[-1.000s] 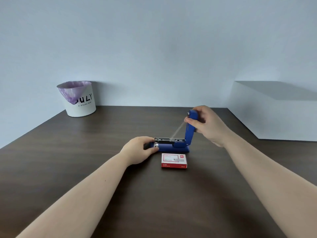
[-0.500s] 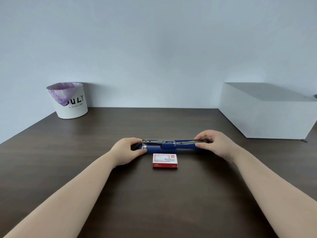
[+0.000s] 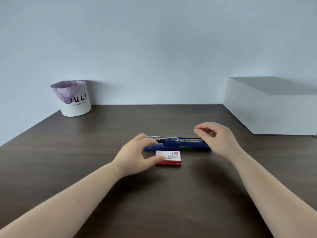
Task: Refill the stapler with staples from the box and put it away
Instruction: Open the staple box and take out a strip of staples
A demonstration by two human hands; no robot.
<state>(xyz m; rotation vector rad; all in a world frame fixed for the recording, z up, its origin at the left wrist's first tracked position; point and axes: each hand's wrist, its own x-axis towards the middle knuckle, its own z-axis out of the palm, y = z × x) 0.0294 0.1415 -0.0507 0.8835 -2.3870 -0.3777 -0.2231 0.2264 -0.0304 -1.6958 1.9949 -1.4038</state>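
Note:
A blue stapler (image 3: 178, 144) lies on the dark wooden table (image 3: 85, 160), folded out flat with its metal staple channel showing. Just in front of it sits a small red and white staple box (image 3: 171, 156), closed. My left hand (image 3: 137, 157) hovers over the stapler's left end and the box's left edge, fingers apart and blurred; its thumb overlaps the box. My right hand (image 3: 216, 140) floats just above the stapler's right end, fingers curled loosely, holding nothing.
A white bin (image 3: 73, 100) with a purple liner and "JULY" lettering stands at the back left against the wall. A large white box (image 3: 271, 107) occupies the back right of the table.
The stapler's top arm went from upright to folded out flat. Both hands have since let go of it; the left has dropped toward the staple box and the right has lifted.

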